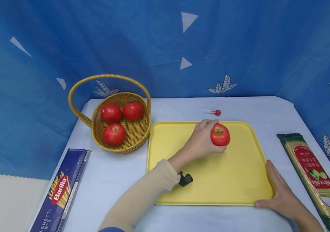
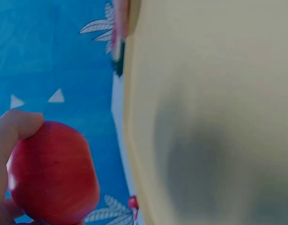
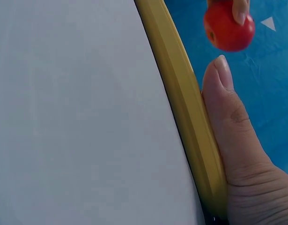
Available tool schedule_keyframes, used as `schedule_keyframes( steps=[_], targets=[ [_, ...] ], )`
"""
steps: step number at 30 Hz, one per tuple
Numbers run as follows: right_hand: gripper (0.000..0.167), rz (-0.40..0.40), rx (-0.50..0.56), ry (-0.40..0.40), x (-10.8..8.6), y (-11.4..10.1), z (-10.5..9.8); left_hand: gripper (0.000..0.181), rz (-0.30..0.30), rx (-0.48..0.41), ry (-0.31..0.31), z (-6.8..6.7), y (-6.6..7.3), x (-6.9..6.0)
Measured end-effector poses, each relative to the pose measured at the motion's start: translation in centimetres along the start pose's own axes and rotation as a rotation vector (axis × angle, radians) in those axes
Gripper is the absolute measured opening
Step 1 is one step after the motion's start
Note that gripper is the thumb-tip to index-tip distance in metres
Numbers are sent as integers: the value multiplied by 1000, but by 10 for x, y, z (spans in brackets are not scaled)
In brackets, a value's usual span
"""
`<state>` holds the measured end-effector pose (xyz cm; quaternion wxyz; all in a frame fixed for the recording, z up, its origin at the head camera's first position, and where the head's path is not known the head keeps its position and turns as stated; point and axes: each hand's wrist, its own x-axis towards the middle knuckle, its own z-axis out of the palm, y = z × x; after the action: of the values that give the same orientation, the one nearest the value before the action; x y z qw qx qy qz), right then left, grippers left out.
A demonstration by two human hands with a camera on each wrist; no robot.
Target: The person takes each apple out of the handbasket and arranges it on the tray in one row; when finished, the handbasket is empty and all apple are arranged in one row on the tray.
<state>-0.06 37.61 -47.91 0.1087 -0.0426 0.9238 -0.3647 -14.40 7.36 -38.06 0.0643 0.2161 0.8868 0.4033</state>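
Observation:
My left hand (image 1: 204, 138) grips a red apple (image 1: 220, 135) over the back right part of a yellow tray (image 1: 199, 180). In the left wrist view the thumb and fingers hold the apple (image 2: 55, 173) from one side, and a dark shadow falls on the tray. At the tray's front right corner rests my right hand (image 1: 281, 195), fingers along the right edge and thumb against the front edge. The right wrist view shows that thumb (image 3: 235, 122) lying straight along the tray's rim (image 3: 186, 108); the other fingers are hidden there.
A wicker basket (image 1: 137, 141) with a tall handle holds three red apples (image 1: 114, 134) at the back left. Behind the tray lies a red lollipop (image 1: 217, 112). A blue spaghetti box (image 1: 62, 190) lies left, and a green-and-red pasta packet (image 1: 314, 174) lies right.

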Motion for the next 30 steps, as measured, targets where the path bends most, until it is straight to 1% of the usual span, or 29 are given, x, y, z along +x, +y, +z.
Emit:
schedule_keyframes(
  steps=[3,7,10,13,16,20,26,30],
  targets=[
    [136,41,13,-17,1,-1,-1,94,3,28,-48,18,6,11],
    [136,59,21,-21,2,-2,-2,95,16,63,-93,41,17,23],
    [134,69,29,-24,2,-3,-1,94,30,114,-119,58,25,31],
    [133,77,35,-30,2,-4,-1,92,35,160,-137,70,30,35],
    [133,83,35,-34,3,-4,-1,91,30,176,-138,78,33,39],
    [133,88,41,-38,3,-4,-1,90,23,186,-131,87,35,43],
    [134,75,44,-28,2,-4,-1,88,40,224,-144,94,39,47],
    [133,66,49,-18,2,-3,0,86,49,243,-151,100,39,48]
  ],
)
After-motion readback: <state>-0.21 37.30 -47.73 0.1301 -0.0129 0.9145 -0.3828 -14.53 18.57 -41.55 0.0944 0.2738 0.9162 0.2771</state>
